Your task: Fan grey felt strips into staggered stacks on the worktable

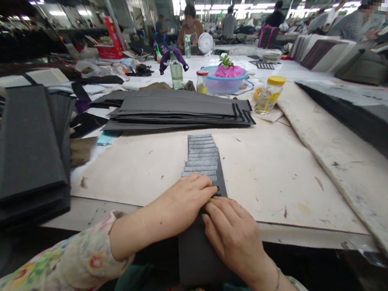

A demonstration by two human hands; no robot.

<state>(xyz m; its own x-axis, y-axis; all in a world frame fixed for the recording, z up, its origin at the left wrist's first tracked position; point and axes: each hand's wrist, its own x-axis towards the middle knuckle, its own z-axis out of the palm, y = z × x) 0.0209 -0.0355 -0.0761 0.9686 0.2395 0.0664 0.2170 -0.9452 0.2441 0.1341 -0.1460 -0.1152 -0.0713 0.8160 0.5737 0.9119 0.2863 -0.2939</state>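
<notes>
A bundle of dark grey fabric-like strips [199, 253] lies across the table's front edge, one end hanging toward my body. Its far end is fanned out in narrow speckled grey steps [201, 155]. My left hand [190, 194] is closed over the bundle just below the fanned steps. Beside it, my right hand [231, 229] has its fingers curled round the bundle's right edge. The two hands' fingertips meet over the strips, where a small yellowish bit shows; I cannot tell what it is.
A pile of long dark grey panels [180, 109] lies beyond my hands, and another stack [33, 146] stands at left. Behind are a yellow-lidded jar [269, 95], a blue basin [225, 83] and a bottle [176, 73]. A pale board [345, 167] is at right. Several people sit farther back.
</notes>
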